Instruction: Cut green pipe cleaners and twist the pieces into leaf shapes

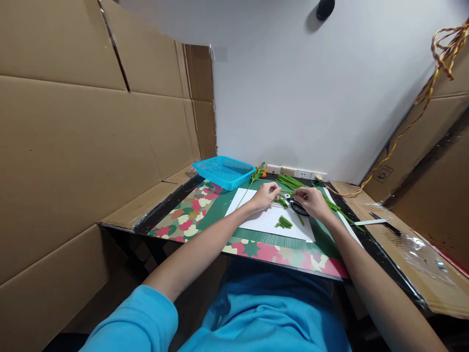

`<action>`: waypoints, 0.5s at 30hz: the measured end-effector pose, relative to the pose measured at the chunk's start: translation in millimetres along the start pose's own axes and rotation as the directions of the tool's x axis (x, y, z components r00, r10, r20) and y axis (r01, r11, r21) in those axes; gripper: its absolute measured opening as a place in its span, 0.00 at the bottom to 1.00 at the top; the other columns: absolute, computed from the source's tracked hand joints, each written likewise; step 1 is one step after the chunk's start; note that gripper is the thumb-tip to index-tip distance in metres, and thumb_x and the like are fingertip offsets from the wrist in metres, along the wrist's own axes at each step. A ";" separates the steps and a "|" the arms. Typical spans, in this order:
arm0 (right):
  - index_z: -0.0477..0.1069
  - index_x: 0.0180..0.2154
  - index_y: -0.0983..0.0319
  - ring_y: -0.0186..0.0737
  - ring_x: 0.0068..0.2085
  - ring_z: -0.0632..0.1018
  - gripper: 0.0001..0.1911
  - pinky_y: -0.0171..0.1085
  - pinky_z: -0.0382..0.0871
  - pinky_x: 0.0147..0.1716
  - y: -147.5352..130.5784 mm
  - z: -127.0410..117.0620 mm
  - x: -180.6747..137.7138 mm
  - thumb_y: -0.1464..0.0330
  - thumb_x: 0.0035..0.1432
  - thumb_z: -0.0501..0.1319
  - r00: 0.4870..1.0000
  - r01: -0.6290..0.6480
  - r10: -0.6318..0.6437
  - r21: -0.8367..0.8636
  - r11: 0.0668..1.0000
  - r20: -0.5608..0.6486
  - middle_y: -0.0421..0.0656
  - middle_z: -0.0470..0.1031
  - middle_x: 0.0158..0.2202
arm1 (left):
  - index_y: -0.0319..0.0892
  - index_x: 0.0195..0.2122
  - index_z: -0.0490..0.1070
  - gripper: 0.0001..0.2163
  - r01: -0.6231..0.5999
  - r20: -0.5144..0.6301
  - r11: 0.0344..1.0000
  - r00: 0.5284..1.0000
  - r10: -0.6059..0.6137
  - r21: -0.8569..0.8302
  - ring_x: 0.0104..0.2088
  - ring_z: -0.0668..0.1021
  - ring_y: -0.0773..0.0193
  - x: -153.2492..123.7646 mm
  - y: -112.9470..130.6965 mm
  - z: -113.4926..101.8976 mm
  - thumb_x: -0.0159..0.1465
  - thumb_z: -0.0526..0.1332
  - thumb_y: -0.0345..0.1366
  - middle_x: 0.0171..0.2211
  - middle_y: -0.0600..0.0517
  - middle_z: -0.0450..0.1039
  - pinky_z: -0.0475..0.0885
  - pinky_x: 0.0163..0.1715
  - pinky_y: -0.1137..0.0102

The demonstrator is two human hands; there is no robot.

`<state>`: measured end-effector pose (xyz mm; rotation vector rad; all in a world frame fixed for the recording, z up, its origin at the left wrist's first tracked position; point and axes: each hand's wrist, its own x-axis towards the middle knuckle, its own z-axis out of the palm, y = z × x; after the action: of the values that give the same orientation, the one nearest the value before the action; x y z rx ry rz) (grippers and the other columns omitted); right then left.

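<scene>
Both hands work over the far middle of a small table. The left hand (264, 194) and the right hand (311, 201) are close together, and each has its fingertips pressed onto an end of 1 green pipe cleaner (287, 194), which runs between them just above a white sheet (264, 221). The view is too small to tell which fingers do the pinching.

Black-handled scissors (297, 207) lie on the sheet just under the right hand. A bent green piece (284, 223) lies nearer the body, apart from both hands and close to the sheet's near edge. A bundle of green stems (289, 181) lies behind the hands, running along the far edge towards the right.

The sheet sits on a camouflage-patterned mat (186, 215) that reaches the table's front edge. The left half of the mat is bare. A blue basket (224, 171) stands at the far left corner, well apart from the left hand.

A cardboard wall (73, 146) closes the left side, and a white wall (311, 98) closes the back just beyond the stems. On the right, a cardboard ledge (388, 239) borders the table and carries a thin black tool (384, 224).
</scene>
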<state>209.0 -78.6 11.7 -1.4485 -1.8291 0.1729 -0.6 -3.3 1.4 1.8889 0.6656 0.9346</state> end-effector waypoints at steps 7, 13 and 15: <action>0.79 0.38 0.61 0.41 0.33 0.77 0.11 0.36 0.67 0.34 8.5 2.9 -1.8 0.69 0.60 0.57 0.998 0.030 -0.033 -0.057 0.998 -0.049 0.44 0.80 0.33 | 0.42 0.31 0.61 0.11 0.094 -0.306 0.986 0.943 -0.133 -0.139 0.13 0.66 0.76 12.4 3.7 -7.8 0.69 0.57 0.39 0.24 0.58 0.68 0.57 0.14 0.77; 0.79 0.40 0.60 0.42 0.37 0.78 0.13 0.37 0.68 0.38 6.0 2.2 -3.3 0.72 0.62 0.56 0.998 0.040 -0.048 -0.160 0.986 -0.046 0.45 0.81 0.40 | 0.41 0.35 0.67 0.10 0.144 -0.034 0.984 0.989 -0.142 0.100 0.21 0.75 0.70 7.0 3.3 -36.4 0.66 0.63 0.42 0.30 0.51 0.74 0.61 0.17 0.76; 0.79 0.41 0.60 0.42 0.37 0.78 0.12 0.37 0.68 0.38 5.7 2.0 -3.3 0.72 0.63 0.57 0.997 0.046 -0.056 -0.177 0.983 -0.050 0.46 0.81 0.41 | 0.39 0.33 0.69 0.13 0.180 0.176 0.971 0.962 -0.207 0.156 0.23 0.76 0.67 2.6 2.2 -48.6 0.64 0.65 0.45 0.28 0.48 0.75 0.63 0.19 0.75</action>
<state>212.2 -78.8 5.7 -1.5084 -1.8731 -0.0545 -38.7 21.2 19.3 1.9646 0.7993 0.5854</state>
